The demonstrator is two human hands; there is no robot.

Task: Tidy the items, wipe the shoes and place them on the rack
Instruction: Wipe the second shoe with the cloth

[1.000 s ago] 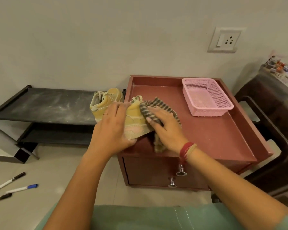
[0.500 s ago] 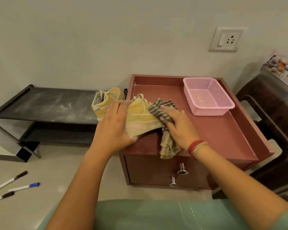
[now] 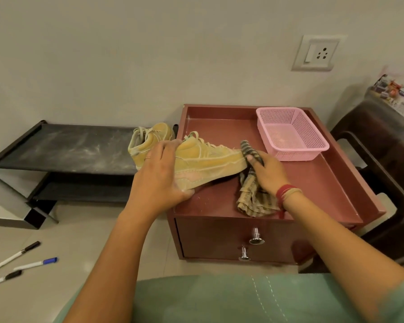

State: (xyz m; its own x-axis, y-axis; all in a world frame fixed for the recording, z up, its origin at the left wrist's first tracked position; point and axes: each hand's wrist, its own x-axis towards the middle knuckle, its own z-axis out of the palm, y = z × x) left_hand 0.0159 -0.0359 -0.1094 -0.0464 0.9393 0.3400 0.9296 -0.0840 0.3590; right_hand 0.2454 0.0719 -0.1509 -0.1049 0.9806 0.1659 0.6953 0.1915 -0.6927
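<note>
- Gripping the heel end of a tan suede shoe (image 3: 210, 159), the left hand (image 3: 156, 180) has its fingers curled over the collar and its thumb under the pale sole.
- That shoe stretches from the left hand across to the right hand, tipped so that its side and sole edge face the person. The toe is over the red bench (image 3: 313, 183) and the heel hangs past the bench's near-left edge. Whether the sole touches the bench cannot be told.
- The right hand (image 3: 266, 173) clutches a striped cloth (image 3: 252, 194) and holds it against the shoe's toe. The rest of the cloth lies bunched on the bench under the wrist, which wears a red thread band (image 3: 287, 194).
- A second tan shoe (image 3: 149, 138) stands just beyond the left hand, on the top shelf of a black rack (image 3: 68, 150) whose surface is streaked with dust.
- Beyond the right hand sits a pink mesh basket (image 3: 292, 136) on the bench.
- Below the right forearm, two metal knobs (image 3: 256, 236) stick out of the bench's front.
- Well to the left of the left arm, pens (image 3: 16, 255) lie on the floor, one with a blue cap (image 3: 49, 261).
- High on the wall beyond the right hand is a white socket plate (image 3: 317, 53).
- Far to the right of the right hand stands a dark chair (image 3: 383, 159) with a printed pack (image 3: 399, 96) on it; its lettering is too blurred to read.
- Stitching on the held shoe's side shows, but no brand can be read.
</note>
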